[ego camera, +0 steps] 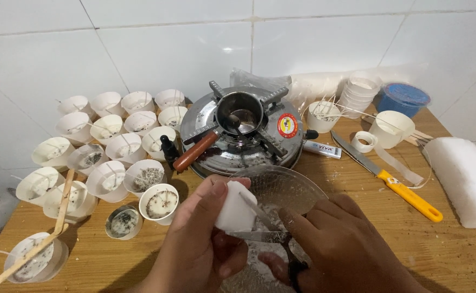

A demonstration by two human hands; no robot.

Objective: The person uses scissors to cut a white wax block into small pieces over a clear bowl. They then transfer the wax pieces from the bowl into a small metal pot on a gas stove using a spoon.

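R hand point(338, 239) grips 1 knife point(262, 236); L hand point(200, 239) pinches 1 white wax block point(235, 206); 1 glass plate point(292, 187) beneath.

White wax block point(233, 209), yellow-handled knife point(390, 176), blue lid point(406, 95) (speckled white cups point(159, 202))

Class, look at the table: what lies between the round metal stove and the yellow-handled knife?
In the head view, a small white tube lies on the wooden table between the stove and the yellow-handled knife, close against the stove's side.
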